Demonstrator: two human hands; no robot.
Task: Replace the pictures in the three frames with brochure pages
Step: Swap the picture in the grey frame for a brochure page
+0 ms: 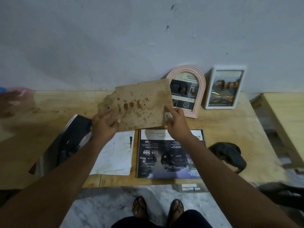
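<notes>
**Stained backing board held up over the table**

On my feed the backing board (139,104), brown, blotched and torn along its upper left edge, is held in the air above the table (230,129), clear of it. Its long axis runs left to right, with the right end tilted up and away toward the wall, partly covering the pink arched frame (202,89).

The left hand (105,124) grips the lower left corner, fingers curled over the stained face. The right hand (176,122) pinches the right edge near its lower corner.

Directly below, a brochure page (171,155) lies flat, long axis running toward me. Its print reads upside down, so its top points at me. I cannot tell whether a frame sits under it.

The pink arched frame and a white frame (228,68) lean upright against the wall, side by side, each showing a printed page. To the left lie white papers (115,155) and a dark brochure (65,145). A dark cloth (228,155) sits to the right.
</notes>
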